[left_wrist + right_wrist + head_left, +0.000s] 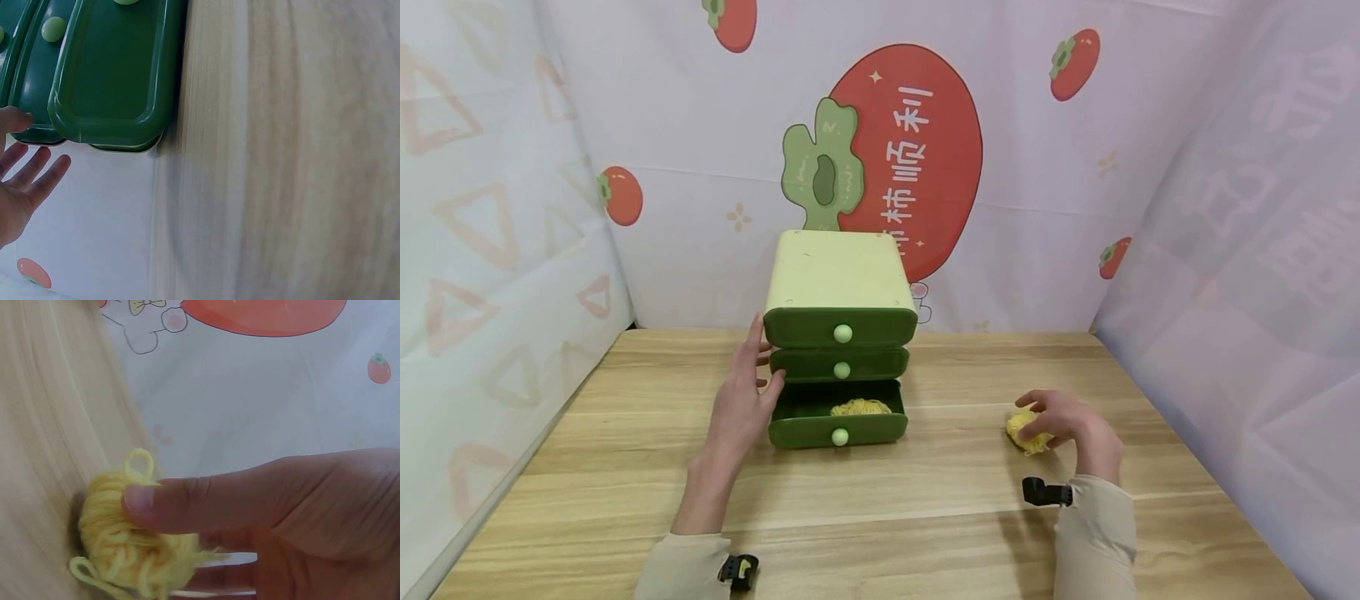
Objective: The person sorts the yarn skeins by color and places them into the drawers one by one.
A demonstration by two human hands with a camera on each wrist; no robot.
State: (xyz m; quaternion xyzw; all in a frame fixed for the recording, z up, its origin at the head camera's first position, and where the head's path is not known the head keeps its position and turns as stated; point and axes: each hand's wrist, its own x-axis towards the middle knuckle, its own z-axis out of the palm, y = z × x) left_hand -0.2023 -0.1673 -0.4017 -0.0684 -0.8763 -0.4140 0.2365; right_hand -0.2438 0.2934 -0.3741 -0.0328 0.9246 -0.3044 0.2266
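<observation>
A small drawer cabinet (842, 271) with a cream top and three green drawers stands on the table. Its bottom drawer (805, 431) is pulled out, and a yellow yarn bundle (861, 407) lies inside. My left hand (747, 400) is at the cabinet's left side, thumb by the middle drawer front (39, 94) and fingers spread along the side. Over to the right, my right hand (1067, 423) pinches a second ball of yellow yarn (134, 540) low at the table, thumb on top of it. The fingers beneath are partly hidden.
The wooden table (940, 500) runs back to a printed cloth backdrop (685, 125), with cloth walls on the left and right. The round pale knob (840, 437) on the open drawer sticks out toward me. Each wrist wears a black camera strap.
</observation>
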